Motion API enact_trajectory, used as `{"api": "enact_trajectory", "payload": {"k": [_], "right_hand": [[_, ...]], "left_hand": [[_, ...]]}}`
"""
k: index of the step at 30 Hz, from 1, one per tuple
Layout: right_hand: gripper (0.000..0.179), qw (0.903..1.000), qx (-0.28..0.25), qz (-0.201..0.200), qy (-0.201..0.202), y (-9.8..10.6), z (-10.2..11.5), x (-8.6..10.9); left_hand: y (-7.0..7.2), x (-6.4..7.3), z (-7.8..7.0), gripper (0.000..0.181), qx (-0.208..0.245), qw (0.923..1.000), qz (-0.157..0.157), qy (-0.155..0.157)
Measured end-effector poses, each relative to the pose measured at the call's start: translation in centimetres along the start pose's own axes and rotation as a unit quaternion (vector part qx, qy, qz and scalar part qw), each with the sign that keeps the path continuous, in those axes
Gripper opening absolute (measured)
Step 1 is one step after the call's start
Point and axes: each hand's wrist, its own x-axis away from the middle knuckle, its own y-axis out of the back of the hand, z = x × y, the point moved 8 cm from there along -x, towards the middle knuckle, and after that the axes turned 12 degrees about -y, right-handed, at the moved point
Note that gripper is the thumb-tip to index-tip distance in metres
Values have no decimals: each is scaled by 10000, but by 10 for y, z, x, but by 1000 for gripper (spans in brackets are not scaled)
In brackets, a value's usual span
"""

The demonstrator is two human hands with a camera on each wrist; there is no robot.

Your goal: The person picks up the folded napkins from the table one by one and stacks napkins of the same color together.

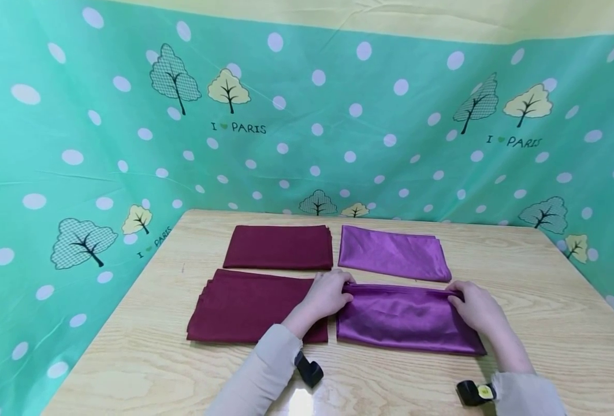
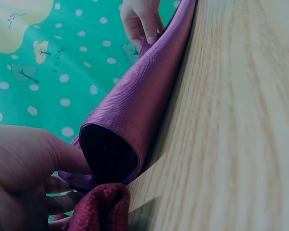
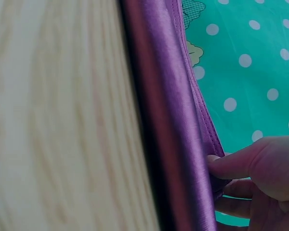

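Observation:
A shiny purple folded cloth [image 1: 408,320] lies at the front right of the group, with both hands at its far edge. My left hand [image 1: 328,293] pinches its far left corner between thumb and fingers. At the far right corner, my right hand [image 1: 474,306] pinches the edge the same way; the right wrist view shows the thumb over the hemmed layers of the purple cloth [image 3: 183,110]. In the left wrist view the purple cloth [image 2: 135,96] bulges into an open fold at its near end. Under the left wrist lies a dark red folded cloth [image 1: 255,306], partly covered.
Behind are another dark red folded cloth [image 1: 278,247] and a lighter purple folded cloth [image 1: 394,252]. All lie on a wooden table [image 1: 145,370]. A green dotted curtain [image 1: 317,115] hangs at the back and sides.

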Motion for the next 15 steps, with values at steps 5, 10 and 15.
{"api": "enact_trajectory", "payload": {"k": [5,10,15], "right_hand": [[10,10000,-23,-49,76,3,0,1],[8,9999,-46,-37,92,4,0,0],[8,9999,-82,-68,86,7,1,1]], "left_hand": [[2,-1,-3,20,16,9999,-79,-86],[3,0,-6,16,9,9999,-87,-121],[4,0,-7,14,-8,9998,-137,-150]]}}
